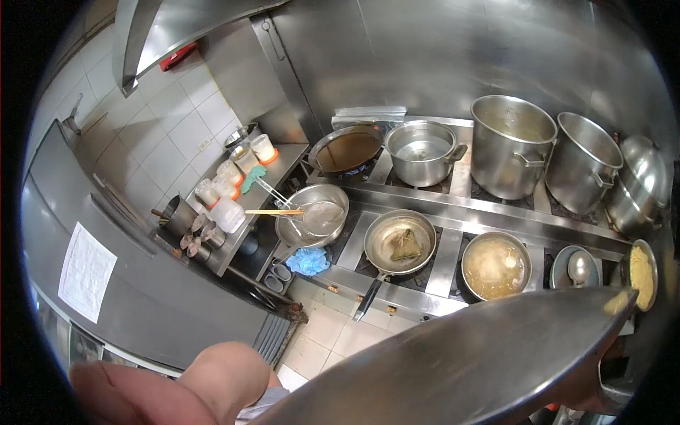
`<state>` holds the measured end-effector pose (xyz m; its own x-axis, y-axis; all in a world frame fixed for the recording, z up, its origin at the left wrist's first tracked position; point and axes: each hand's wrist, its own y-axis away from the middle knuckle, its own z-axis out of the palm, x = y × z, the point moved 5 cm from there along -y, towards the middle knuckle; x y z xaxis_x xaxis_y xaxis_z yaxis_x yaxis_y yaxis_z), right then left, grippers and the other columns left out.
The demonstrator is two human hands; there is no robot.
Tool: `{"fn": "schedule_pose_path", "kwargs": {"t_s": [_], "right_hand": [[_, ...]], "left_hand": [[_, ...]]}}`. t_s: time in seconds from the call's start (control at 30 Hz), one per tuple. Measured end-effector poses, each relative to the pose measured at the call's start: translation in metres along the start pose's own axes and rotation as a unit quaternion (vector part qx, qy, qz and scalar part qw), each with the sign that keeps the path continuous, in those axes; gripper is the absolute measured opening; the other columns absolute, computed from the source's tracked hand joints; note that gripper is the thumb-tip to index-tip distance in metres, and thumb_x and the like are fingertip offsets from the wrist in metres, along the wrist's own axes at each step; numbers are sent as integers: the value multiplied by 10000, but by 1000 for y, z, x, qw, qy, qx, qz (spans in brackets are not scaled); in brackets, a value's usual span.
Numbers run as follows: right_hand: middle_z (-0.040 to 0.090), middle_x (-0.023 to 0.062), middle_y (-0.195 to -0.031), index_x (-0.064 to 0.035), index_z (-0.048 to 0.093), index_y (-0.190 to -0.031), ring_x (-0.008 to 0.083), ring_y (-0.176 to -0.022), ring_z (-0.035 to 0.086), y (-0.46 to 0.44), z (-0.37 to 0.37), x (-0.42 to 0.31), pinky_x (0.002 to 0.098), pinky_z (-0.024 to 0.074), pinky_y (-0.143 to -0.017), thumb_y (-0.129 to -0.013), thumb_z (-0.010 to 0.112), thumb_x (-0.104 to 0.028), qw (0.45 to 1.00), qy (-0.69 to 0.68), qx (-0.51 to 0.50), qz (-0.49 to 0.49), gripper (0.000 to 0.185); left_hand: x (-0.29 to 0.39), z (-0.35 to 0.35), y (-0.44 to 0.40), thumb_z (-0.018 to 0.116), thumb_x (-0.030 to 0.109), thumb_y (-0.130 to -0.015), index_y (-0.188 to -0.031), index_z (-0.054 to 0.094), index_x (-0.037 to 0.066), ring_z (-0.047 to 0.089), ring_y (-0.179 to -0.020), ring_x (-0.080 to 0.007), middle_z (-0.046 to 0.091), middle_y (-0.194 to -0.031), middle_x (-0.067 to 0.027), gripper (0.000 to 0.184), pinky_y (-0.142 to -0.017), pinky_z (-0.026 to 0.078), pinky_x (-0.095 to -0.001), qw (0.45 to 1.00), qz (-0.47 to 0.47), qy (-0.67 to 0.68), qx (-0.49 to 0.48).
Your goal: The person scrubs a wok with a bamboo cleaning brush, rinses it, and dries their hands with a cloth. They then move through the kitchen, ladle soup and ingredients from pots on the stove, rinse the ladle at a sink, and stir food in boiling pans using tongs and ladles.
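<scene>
A large steel bowl (453, 361), tilted and close to the camera, fills the lower right. Some yellow food sticks to its raised tip, beside a smaller bowl of yellow, crumbly-looking food (643, 273). Skin of my right hand (591, 360) shows under the big bowl's right edge, supporting it; its fingers are mostly hidden. My left hand (134, 397) is large and cut off at the lower left, near the camera. How its fingers are set cannot be made out. A frying pan (379, 255) on the stove holds a dark, leaf-wrapped piece (406, 245).
A pot of bubbling pale liquid (496, 265) stands on the front burners. Behind are a wok of brown liquid (345, 150) and tall stockpots (513, 152). Chopsticks (276, 212) and a strainer (322, 216) rest over a pan at left. Seasoning tubs (227, 184) line the side shelf.
</scene>
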<state>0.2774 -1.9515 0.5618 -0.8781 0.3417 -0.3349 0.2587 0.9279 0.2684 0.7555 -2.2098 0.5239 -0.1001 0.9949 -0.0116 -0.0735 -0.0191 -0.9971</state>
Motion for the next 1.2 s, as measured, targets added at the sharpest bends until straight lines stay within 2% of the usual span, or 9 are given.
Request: {"fn": "schedule_pose_path", "kwargs": {"t_s": [0.37,0.43,0.53,0.57,0.6,0.87,0.97,1.17,1.2], "right_hand": [[667,166,-1178,-139,374,-1486,360,-1078,641,-1,13,51,403,566,-875,-907,685,-271,994,55,-94,-4,670],[637,81,-929,33,643,-1012,135,-782,572,-45,85,86,273,449,-687,-815,740,-216,977,-211,14,6,332],[573,-11,-647,0,671,-988,73,-584,519,-109,176,61,255,406,-500,-845,665,-16,935,-323,-91,113,143],[580,-14,-657,8,676,-1027,67,-589,506,-126,212,74,247,392,-503,-865,647,-9,949,-289,-124,-7,166],[590,-17,-674,16,677,-1038,64,-596,502,-128,227,66,241,390,-522,-886,640,-29,904,-354,-206,123,163],[577,18,-723,-16,640,-1195,86,-673,500,-168,348,28,267,444,-621,-939,664,-194,918,-265,-284,-82,313],[581,55,-716,-45,565,-1313,97,-681,514,-163,334,-11,276,451,-633,-941,661,-212,856,-401,-277,-173,420],[561,56,-796,-22,566,-1066,99,-703,513,-188,374,-10,292,449,-624,-925,665,-136,887,-129,-423,-134,206],[550,52,-651,-33,576,-1071,130,-563,508,-193,389,-7,321,434,-516,-913,656,-151,886,-160,-363,-241,213]], "left_hand": [[60,-32,-11,595,218,-901,-814,513,85,479,-672,-146,497,-809,-25,179,-607,395,-341,997,15,-72,-16],[77,-34,-10,596,217,-901,-815,516,83,483,-673,-146,500,-811,-26,178,-606,400,-341,996,21,-86,-22],[106,-36,-4,598,214,-900,-817,519,81,489,-675,-147,506,-813,-28,176,-606,406,-342,993,14,-118,-25],[118,-37,-5,598,213,-900,-817,521,80,491,-675,-147,508,-814,-28,175,-606,408,-342,991,14,-128,-26],[130,-38,-3,599,212,-900,-818,522,79,493,-676,-147,509,-814,-29,174,-605,410,-342,990,16,-137,-27],[202,-45,14,603,206,-897,-823,532,72,509,-680,-149,524,-820,-33,168,-604,426,-342,981,5,-190,-31],[192,-60,42,605,203,-897,-825,535,70,515,-682,-150,530,-822,-35,166,-603,433,-343,973,-46,-226,4],[155,-27,189,698,175,-824,-756,538,66,515,-585,-168,525,-719,-36,206,-514,420,-309,934,-260,-242,-44],[146,-8,211,789,152,-753,-684,535,66,504,-486,-185,511,-612,-35,277,-427,397,-276,939,-270,-204,-66]]}}
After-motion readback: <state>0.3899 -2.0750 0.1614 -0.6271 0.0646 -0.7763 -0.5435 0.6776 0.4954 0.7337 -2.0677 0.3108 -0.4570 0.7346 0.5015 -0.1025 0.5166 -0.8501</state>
